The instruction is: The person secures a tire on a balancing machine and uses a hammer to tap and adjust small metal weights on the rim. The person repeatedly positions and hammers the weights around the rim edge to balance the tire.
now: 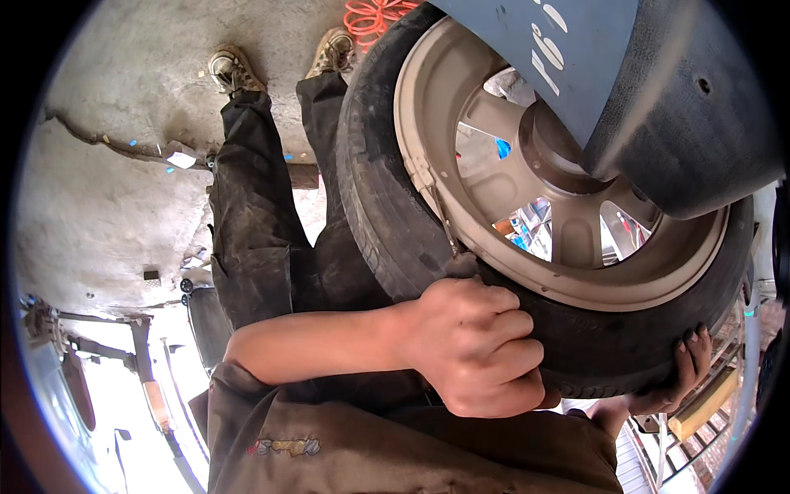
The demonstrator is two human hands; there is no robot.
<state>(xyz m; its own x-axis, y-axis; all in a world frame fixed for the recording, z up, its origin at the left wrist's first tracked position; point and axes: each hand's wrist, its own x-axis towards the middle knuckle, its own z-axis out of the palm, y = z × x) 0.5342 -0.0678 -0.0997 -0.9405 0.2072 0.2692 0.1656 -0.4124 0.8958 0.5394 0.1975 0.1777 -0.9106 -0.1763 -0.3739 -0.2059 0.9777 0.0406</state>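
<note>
A wheel stands upright in front of me, its black tyre mounted on a bronze-coloured spoked rim. My left hand is closed in a fist at the near left sidewall. From behind its knuckles a slim metal tool runs up to the rim's edge, where its far end meets the lip. The fist hides the rest of the tool. At the tyre's lower right, my right hand curls its blackened fingers against the tread; its palm is partly hidden.
A blue-grey machine panel and a dark rounded housing overhang the rim's far right. An orange-red coiled hose lies beyond the tyre. Concrete floor with a crack and scraps spreads left. A wooden block is at lower right.
</note>
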